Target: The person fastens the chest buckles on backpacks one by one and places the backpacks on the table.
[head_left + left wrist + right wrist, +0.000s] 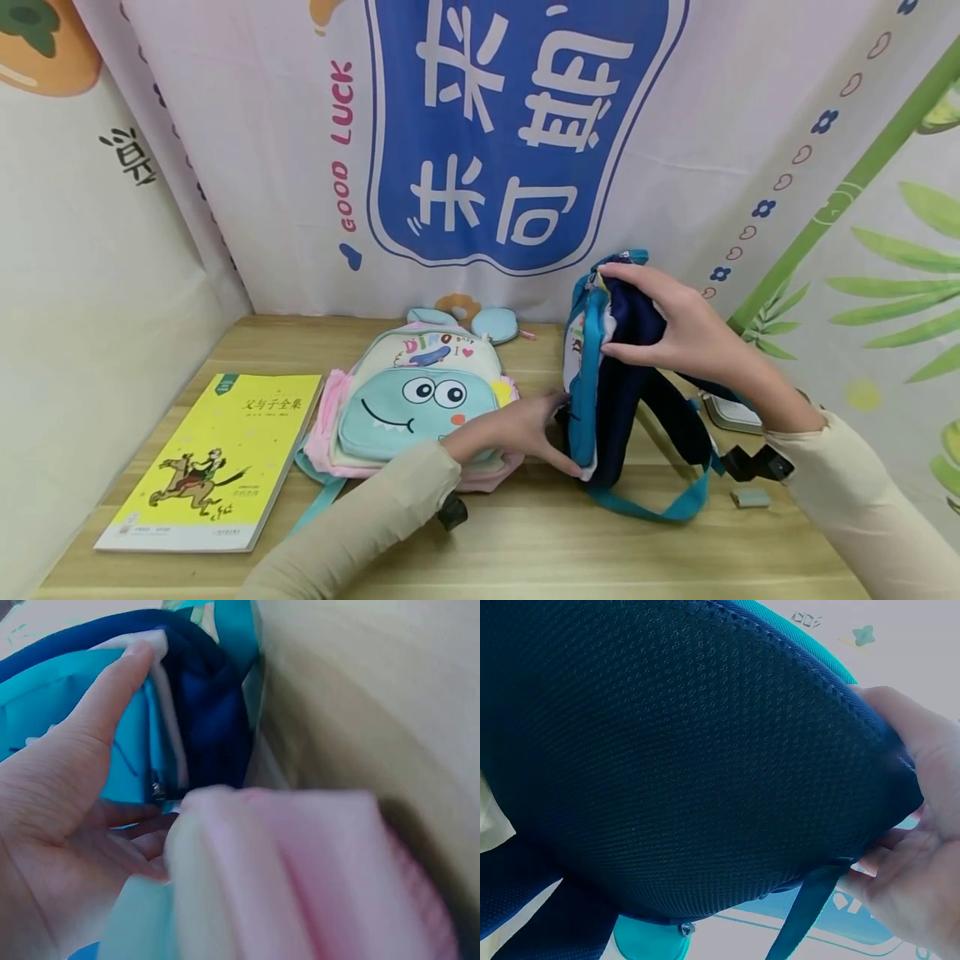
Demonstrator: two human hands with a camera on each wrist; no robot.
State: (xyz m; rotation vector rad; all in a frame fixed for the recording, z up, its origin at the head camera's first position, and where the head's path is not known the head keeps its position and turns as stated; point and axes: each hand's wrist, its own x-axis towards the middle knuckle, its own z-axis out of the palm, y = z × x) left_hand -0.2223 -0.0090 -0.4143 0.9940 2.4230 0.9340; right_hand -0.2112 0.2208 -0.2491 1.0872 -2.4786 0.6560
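A navy and teal children's backpack (618,417) stands on its base, turned sideways so its front pocket faces left. My right hand (667,325) grips its upper edge; in the right wrist view the thumb and fingers lie around the edge of the dark mesh back panel (705,765). Low on the pocket side, my left hand (528,429) holds the bag, its thumb on the white-trimmed edge and its fingers near a zipper pull (157,790). Just left lies a pink and mint dinosaur backpack (416,408), partly hidden by my left forearm.
On the left of the wooden table (525,558) lies a yellow book (225,458). A grey case (731,414) sits behind my right wrist, with a small grey block (750,498) in front of it. A printed curtain (285,167) closes off the back.
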